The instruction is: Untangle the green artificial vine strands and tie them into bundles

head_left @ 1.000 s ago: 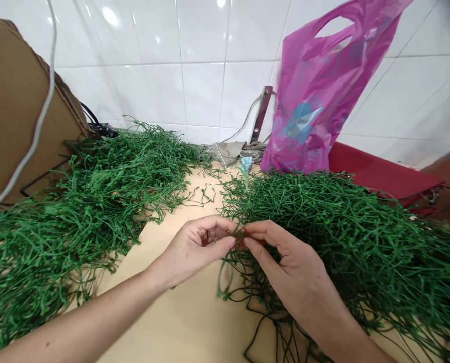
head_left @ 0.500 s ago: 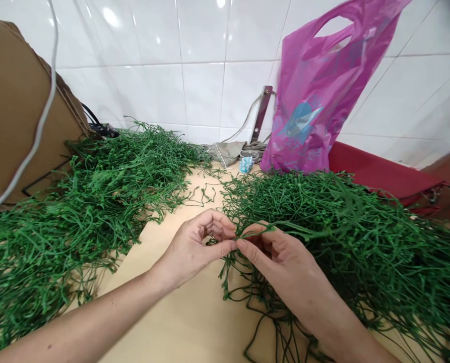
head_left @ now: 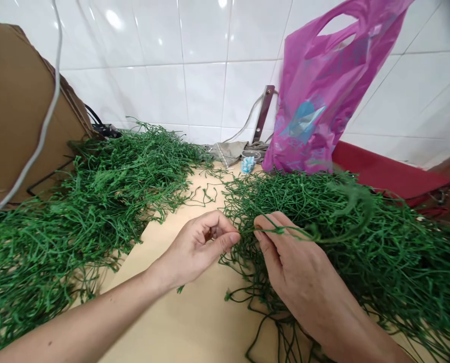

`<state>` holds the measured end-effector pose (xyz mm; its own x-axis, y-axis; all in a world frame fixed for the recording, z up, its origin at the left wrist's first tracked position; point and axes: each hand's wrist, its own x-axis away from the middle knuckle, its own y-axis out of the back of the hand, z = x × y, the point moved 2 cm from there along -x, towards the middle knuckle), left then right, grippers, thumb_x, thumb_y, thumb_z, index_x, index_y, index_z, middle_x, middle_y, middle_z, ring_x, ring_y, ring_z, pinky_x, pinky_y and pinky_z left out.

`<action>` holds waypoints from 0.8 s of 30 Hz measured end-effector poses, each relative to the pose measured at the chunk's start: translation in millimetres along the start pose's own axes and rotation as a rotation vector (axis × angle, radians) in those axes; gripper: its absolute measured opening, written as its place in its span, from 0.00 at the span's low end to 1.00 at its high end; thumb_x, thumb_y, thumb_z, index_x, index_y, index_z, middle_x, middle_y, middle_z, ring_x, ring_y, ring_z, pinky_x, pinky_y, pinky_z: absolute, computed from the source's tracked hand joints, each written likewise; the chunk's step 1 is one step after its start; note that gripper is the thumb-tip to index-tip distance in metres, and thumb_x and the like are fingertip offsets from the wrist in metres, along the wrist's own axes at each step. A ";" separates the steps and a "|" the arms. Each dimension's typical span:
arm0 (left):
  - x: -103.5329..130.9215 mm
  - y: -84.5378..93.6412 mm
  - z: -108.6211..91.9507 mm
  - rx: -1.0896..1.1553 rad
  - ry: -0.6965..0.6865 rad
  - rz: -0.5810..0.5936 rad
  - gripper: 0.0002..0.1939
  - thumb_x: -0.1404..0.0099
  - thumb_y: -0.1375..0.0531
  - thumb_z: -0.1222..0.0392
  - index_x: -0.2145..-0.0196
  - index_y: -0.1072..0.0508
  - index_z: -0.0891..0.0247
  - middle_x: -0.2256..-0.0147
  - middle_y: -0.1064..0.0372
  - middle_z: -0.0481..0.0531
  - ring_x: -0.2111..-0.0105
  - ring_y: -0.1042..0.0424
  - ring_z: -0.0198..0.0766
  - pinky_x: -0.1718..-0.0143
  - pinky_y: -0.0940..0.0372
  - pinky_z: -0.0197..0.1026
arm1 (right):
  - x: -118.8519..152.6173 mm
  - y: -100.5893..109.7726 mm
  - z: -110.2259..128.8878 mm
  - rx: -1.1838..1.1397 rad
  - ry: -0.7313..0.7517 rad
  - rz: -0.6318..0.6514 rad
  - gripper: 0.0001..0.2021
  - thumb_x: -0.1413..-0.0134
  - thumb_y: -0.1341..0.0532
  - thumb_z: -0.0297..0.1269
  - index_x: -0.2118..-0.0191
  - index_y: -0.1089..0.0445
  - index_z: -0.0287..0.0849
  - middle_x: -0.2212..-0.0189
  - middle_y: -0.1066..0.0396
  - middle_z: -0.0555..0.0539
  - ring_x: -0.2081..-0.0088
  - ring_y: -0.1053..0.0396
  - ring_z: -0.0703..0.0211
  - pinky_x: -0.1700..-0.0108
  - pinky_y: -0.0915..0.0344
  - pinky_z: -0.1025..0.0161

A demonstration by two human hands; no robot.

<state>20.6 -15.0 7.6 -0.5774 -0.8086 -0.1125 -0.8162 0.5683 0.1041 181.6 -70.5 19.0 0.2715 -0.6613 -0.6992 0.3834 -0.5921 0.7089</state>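
My left hand (head_left: 198, 247) is closed, thumb and forefinger pinching one end of a thin green stem (head_left: 279, 230). The stem runs across the gap to my right hand (head_left: 296, 272), whose fingers are closed around it. Beyond the right knuckles its branched far end sweeps to the right, blurred by motion. A small green tip shows beneath the left wrist. Both hands are over the tan tabletop (head_left: 194, 322), just in front of a large tangled pile of similar green stems (head_left: 379, 252) on the right.
Another pile of green stems (head_left: 107, 186) spreads along the left, beside a cardboard box (head_left: 16, 111) and a white cable (head_left: 43, 131). At the back stand a pink plastic bag (head_left: 323, 96), a small tub (head_left: 248, 164) of blue-white pieces and a red object (head_left: 391, 174). Behind is a tiled wall.
My hands have drawn apart, the right one moving right and turning its back up. The stem is now stretched between them, and its far end has swung upward.
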 end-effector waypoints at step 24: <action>1.5 -2.7 -4.1 -0.029 -0.015 0.122 0.09 0.34 0.40 0.59 0.70 0.35 0.63 0.78 0.45 0.40 0.77 0.48 0.29 0.76 0.52 0.35 | 16.0 32.4 -1.1 -0.353 -0.274 0.357 0.11 0.37 0.47 0.39 0.60 0.27 0.50 0.68 0.24 0.46 0.64 0.25 0.49 0.61 0.28 0.54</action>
<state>22.1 -18.3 11.2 -0.6728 -0.7312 -0.1125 -0.7391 0.6575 0.1465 199.4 -99.7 30.7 0.2177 -0.9154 -0.3386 0.5945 -0.1508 0.7898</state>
